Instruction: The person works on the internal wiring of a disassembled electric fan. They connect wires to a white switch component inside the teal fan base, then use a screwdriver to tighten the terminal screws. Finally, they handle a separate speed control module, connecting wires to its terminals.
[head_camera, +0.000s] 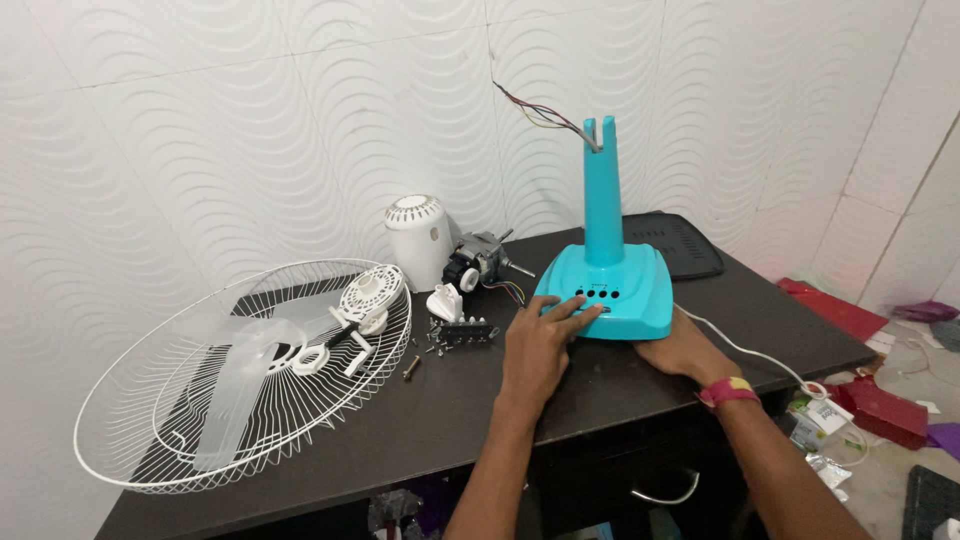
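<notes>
on the dark worktop (400, 430), the left hand (540, 345) lies flat, fingers spread over the front of the turquoise fan base (605, 290). the right hand (685, 350) cups the base's right edge, fingers hidden. left of them lie the wire fan guard (170, 440) and loose screws (435, 345). behind sit the motor (485, 260) and white motor cover (418, 240).

Two bare forearms, no sleeves. Right wrist: one pink band (728, 391) with yellow patch, nearest the turquoise fan base (610, 290).
</notes>
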